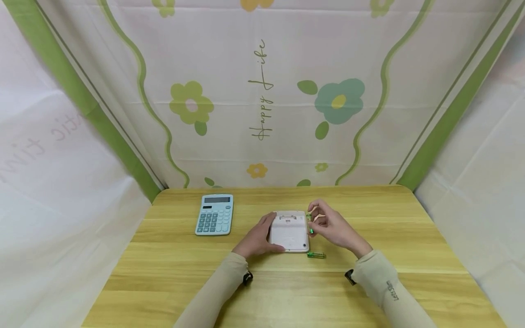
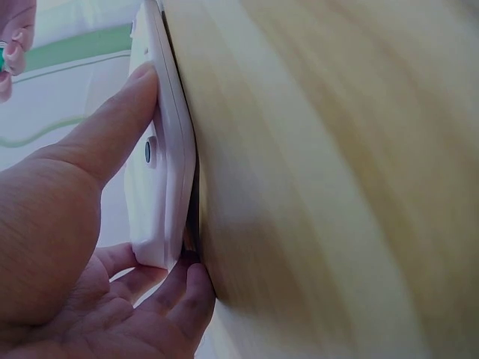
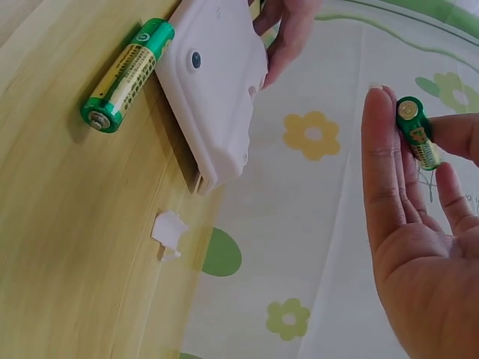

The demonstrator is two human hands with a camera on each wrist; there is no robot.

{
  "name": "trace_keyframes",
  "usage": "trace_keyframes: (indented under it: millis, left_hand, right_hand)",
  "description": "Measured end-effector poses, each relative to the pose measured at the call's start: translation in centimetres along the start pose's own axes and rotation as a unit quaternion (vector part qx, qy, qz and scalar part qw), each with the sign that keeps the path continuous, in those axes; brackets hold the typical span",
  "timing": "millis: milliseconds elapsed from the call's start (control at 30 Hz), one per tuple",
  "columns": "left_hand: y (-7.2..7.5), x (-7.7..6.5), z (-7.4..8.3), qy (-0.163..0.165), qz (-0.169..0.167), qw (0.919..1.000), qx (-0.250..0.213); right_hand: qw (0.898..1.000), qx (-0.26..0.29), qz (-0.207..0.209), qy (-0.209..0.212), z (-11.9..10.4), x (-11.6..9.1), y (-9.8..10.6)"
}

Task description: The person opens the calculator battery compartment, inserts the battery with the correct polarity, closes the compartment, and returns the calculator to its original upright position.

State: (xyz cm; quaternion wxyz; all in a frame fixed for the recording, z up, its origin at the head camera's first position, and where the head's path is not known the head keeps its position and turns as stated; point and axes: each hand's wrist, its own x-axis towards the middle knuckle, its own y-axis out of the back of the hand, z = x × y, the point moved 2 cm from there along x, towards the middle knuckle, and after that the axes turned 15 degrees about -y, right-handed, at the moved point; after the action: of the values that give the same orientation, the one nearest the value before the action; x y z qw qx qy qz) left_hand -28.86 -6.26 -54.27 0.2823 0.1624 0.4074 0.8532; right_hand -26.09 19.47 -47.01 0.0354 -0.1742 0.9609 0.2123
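Inward over the table (image 1: 164, 273), the left hand (image 1: 256, 239) gripped the white device (image 1: 289, 239) by its edges on the tabletop; the right hand (image 1: 334, 228), raised beside its right edge, pinched a green battery (image 1: 310, 224). A second battery (image 1: 316, 255) lay near its near-right corner. The right wrist view showed a small pale piece (image 3: 169, 232) on the table, indiscernible in the head view.

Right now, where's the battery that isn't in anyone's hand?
In the head view, the loose green battery lies on the wooden table, beside the near right corner of the white device.
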Motion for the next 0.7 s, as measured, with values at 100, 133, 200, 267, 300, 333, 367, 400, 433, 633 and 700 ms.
trace_keyframes:
  millis: [100,133,200,267,300,333,367,400,433,633,700]
  left_hand:
    - [0.06,-0.03,0.08,0.002,-0.001,1.0000,-0.003]
    - [0.09,-0.06,0.14,0.000,0.001,1.0000,-0.004]
    - [0.15,-0.11,0.23,-0.003,0.003,1.0000,-0.008]
    - [0.19,-0.13,0.24,-0.005,0.003,1.0000,-0.008]
    - [0.21,-0.16,0.25,-0.003,0.001,1.0000,-0.008]
    - [0.22,-0.17,0.25,-0.004,0.002,1.0000,-0.008]
    - [0.24,-0.18,0.24,-0.004,0.001,1.0000,-0.008]
    - [0.26,-0.20,0.22,-0.003,-0.001,1.0000,-0.007]
    - [0.22,-0.14,0.26,-0.006,-0.001,0.9999,-0.009]
    - [0.34,-0.06,0.44,-0.006,0.003,0.9999,-0.010]
    - [0.29,-0.01,0.48,-0.003,0.002,1.0000,-0.009]
  right_hand:
    - [1.000,0.000,0.002,0.005,-0.14,-0.06,0.00]
    - [1.000,-0.001,0.003,0.007,-0.17,-0.09,-0.01]
    - [1.000,-0.006,0.007,0.011,-0.22,-0.15,-0.03]
    - [1.000,-0.013,0.013,0.017,-0.30,-0.20,-0.06]
    - [1.000,-0.016,0.016,0.020,-0.32,-0.22,-0.08]
    - [0.999,-0.017,0.019,0.022,-0.37,-0.24,-0.10]
    - [0.999,-0.019,0.023,0.025,-0.39,-0.24,-0.11]
    - [0.999,-0.021,0.026,0.027,-0.42,-0.25,-0.14]
    - [0.999,-0.019,0.029,0.028,-0.40,-0.31,-0.08]
    - [0.999,-0.027,0.037,0.027,-0.15,-0.30,0.07]
    - [0.998,-0.034,0.042,0.024,0.03,-0.28,0.16]
